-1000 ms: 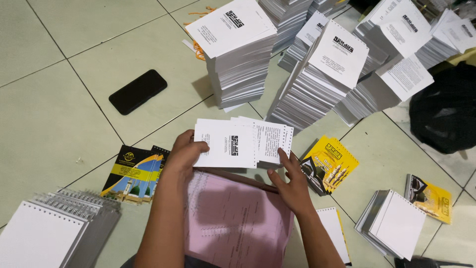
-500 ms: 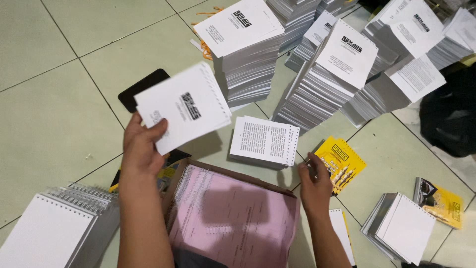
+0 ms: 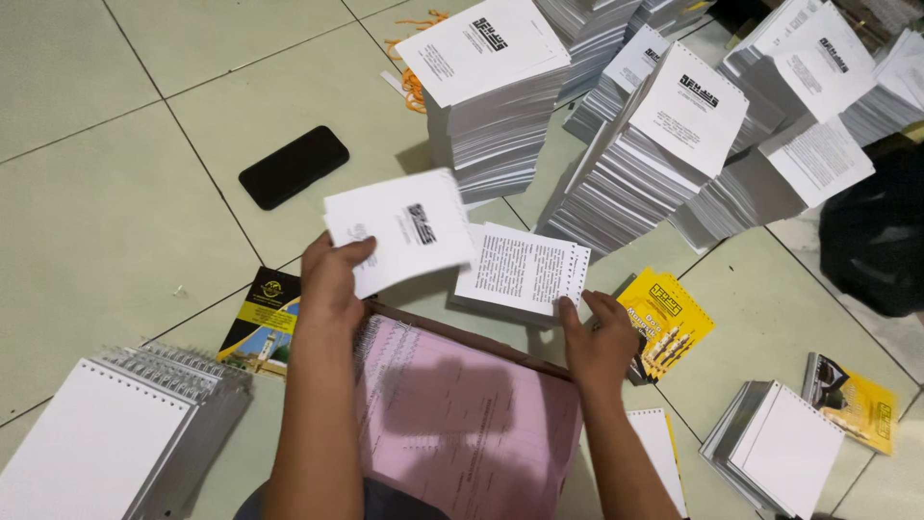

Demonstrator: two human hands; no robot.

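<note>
black phone, dark screen | lying on floor tiles | left of paper stacks

I am sitting on a pale tiled floor in what looks like a small print or binding workroom, with tall stacks of printed sheets across the top of the frame, spiral-bound white pads at lower left and yellow-covered booklets at right.

Left hand lifted the top white sheet off the small punched stack, swung it out left, now carries it back in toward that stack. Right hand slid from the yellow booklet to the stack's near right corner.
</note>
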